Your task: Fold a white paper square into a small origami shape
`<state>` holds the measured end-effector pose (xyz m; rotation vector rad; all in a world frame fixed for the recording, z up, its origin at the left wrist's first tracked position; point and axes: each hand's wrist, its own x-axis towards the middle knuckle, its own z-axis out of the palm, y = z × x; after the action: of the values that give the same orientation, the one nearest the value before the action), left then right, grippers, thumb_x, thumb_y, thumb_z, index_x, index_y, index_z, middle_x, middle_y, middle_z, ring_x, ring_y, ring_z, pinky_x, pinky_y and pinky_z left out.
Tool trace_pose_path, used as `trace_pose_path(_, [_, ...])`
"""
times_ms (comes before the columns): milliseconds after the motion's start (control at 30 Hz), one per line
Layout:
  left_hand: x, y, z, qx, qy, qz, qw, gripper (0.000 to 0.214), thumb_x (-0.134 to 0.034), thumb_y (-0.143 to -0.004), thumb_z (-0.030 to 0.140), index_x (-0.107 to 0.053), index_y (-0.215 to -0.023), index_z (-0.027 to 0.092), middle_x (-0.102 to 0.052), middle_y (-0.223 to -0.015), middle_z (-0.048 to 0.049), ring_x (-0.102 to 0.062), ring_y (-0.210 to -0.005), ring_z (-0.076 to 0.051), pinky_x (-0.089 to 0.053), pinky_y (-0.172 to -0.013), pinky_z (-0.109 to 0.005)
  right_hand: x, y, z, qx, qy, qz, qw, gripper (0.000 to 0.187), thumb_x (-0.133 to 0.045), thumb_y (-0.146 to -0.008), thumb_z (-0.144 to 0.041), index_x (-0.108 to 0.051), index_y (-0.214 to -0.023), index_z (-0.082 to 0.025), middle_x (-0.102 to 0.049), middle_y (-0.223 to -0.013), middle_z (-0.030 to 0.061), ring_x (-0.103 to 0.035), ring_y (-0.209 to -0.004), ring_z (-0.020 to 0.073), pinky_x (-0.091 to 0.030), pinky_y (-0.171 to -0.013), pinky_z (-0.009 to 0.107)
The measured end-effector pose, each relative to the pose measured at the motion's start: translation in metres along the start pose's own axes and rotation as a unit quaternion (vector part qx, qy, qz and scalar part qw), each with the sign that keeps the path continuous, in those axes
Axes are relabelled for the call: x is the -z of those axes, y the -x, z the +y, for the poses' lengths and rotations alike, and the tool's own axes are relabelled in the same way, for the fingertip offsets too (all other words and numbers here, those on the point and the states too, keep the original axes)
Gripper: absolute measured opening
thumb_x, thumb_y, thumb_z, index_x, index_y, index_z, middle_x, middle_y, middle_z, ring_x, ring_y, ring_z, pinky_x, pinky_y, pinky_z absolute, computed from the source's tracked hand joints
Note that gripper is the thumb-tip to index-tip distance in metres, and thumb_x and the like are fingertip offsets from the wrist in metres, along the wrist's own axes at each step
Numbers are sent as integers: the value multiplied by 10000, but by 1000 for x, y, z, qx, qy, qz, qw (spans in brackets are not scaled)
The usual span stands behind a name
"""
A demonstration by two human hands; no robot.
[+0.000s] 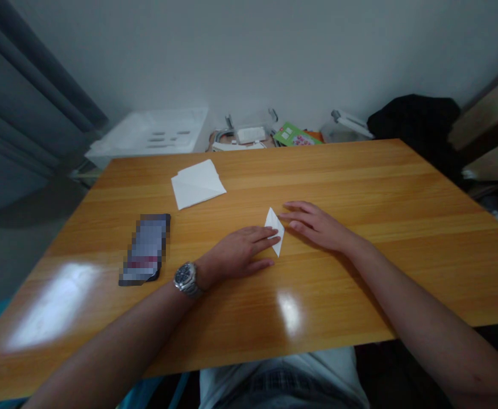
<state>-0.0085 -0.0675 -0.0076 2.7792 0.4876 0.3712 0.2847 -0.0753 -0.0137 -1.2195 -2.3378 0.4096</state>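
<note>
A small piece of folded white paper, shaped like a narrow diamond, lies on the wooden table in front of me. My left hand, with a metal watch on its wrist, rests flat with its fingertips on the paper's left side and middle. Just to the right of the paper, my right hand hovers or rests low over the table with its fingers stretched out towards it. Nothing is in that hand.
White paper sheets lie toward the back left of the table. Nearer on the left is a phone, its screen blurred. Beyond the far edge stand a white plastic tray, a green booklet and a dark cloth heap.
</note>
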Motion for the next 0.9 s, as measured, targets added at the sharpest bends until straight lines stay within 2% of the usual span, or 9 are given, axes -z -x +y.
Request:
trace_pose_path(367, [-1, 0, 1, 7, -22, -11, 1000, 538, -494, -1031, 481, -484, -1497, 213, -474, -1564, -130, -503, -1403, -281, -421, -1176, -463, 0, 0, -2, 21, 16, -10, 1000, 369, -468, -1051, -389, -685, -1333, -293, -547, -1506, 114, -506, -1389, 271, -430, -1146, 534])
trace_pose_path(533, [0, -1, 2, 2, -26, 4, 1000, 537, -510, -1024, 477, -472, -1502, 236, -501, -1539, -124, -512, -1387, -285, -430, -1161, -481, -1, 0, -1, 28, 39, -14, 999, 354, -498, -1041, -393, -684, -1333, -315, -534, -1518, 103, -493, -1397, 281, -423, -1144, 558])
trace_pose_path(700, [4, -3, 4, 14, -58, 16, 998, 462, -507, -1027, 470, -565, -1416, 227, -536, -1504, -111, -502, -1388, -288, -364, -1209, -511, 0, 0, -5, 39, 44, -9, 998, 344, -513, -1036, -398, -714, -1290, -285, -540, -1511, 114, -495, -1391, 286, -428, -1143, 545])
trace_pose_path(900, [6, -2, 4, 47, -87, 20, 995, 403, -500, -1031, 463, -646, -1306, 207, -561, -1469, -120, -578, -1286, -294, -492, -1092, -481, 1, -2, -11, 50, 47, -7, 998, 331, -535, -1028, -383, -729, -1259, -247, -560, -1485, 130, -504, -1382, 296, -424, -1149, 531])
